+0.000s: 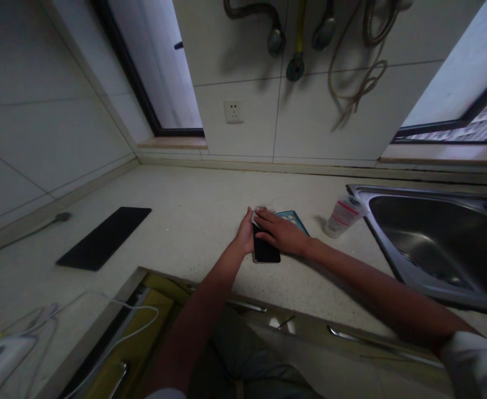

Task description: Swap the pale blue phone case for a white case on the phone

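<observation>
A black smartphone (267,252) lies face up on the counter near its front edge. My left hand (244,237) grips the phone along its left side, thumb pointing up. Across the upper part of the screen lies my right hand (284,230), fingers stretched to the left and thumb apart. A small whitish patch shows under its fingertips; I cannot tell what it is. Partly hidden behind the right hand is a teal phone case (295,218) with a camera cutout pattern.
A clear plastic cup (343,216) with red marks stands between my right hand and the steel sink (376,238). To the left lie a black flat panel (104,239) and a cable (31,233). A white device (4,357) with cords sits front left. Hoses (254,10) hang on the wall.
</observation>
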Action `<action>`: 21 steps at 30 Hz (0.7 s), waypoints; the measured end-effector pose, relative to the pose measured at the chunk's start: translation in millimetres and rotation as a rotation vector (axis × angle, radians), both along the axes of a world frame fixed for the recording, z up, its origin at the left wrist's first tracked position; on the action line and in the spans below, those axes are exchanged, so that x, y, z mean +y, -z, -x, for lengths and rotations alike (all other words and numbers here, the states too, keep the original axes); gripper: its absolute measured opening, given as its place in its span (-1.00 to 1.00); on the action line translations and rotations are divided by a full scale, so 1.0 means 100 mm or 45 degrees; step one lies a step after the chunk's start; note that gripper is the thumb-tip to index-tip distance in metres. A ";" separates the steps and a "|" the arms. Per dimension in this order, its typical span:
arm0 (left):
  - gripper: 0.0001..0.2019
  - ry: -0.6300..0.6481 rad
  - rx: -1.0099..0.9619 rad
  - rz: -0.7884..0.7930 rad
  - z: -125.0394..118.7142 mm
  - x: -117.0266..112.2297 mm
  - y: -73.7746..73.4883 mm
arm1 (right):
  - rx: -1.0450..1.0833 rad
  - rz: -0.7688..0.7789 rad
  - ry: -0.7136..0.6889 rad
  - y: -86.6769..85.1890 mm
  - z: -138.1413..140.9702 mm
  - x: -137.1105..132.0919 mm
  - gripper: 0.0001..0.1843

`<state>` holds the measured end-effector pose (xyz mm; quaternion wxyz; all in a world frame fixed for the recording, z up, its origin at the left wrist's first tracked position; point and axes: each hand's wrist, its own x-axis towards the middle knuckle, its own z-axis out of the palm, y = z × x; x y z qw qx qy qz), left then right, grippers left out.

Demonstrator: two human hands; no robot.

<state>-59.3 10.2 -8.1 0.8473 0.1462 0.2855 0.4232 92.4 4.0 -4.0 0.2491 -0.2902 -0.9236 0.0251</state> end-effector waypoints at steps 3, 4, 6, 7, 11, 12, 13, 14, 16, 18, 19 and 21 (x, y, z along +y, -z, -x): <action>-0.34 0.035 -0.016 0.037 0.00 -0.01 -0.01 | -0.005 -0.025 -0.057 0.01 -0.01 -0.15 -0.52; -0.31 0.053 -0.026 0.045 0.00 -0.01 -0.02 | -0.011 -0.037 -0.101 0.02 -0.02 -0.22 -0.55; -0.26 0.063 -0.045 0.053 0.00 -0.02 -0.02 | -0.018 -0.079 -0.202 0.05 -0.07 -0.39 -0.61; -0.25 0.054 -0.054 0.050 0.00 -0.03 -0.03 | -0.009 -0.110 -0.247 0.06 -0.10 -0.47 -0.64; -0.27 0.039 -0.090 0.050 0.01 -0.06 -0.06 | 0.013 -0.190 -0.367 0.05 -0.21 -0.69 -0.75; -0.27 0.045 -0.100 0.060 0.01 -0.06 -0.07 | 0.005 -0.192 -0.379 0.04 -0.23 -0.72 -0.76; -0.27 0.048 -0.107 0.073 0.01 -0.06 -0.07 | -0.007 -0.190 -0.384 0.02 -0.25 -0.73 -0.77; -0.27 0.047 -0.113 0.082 0.01 -0.07 -0.08 | -0.017 -0.187 -0.383 0.00 -0.27 -0.72 -0.77; -0.28 0.035 -0.117 0.094 0.01 -0.06 -0.07 | -0.034 -0.171 -0.368 -0.02 -0.31 -0.69 -0.76; -0.27 0.022 -0.117 0.101 0.02 -0.06 -0.05 | -0.061 -0.122 -0.353 -0.04 -0.37 -0.63 -0.75; -0.26 0.022 -0.119 0.102 0.02 -0.05 -0.04 | -0.074 -0.080 -0.343 -0.05 -0.41 -0.61 -0.75; -0.25 0.036 -0.124 0.098 0.02 -0.04 -0.02 | -0.089 0.010 -0.327 -0.07 -0.47 -0.56 -0.77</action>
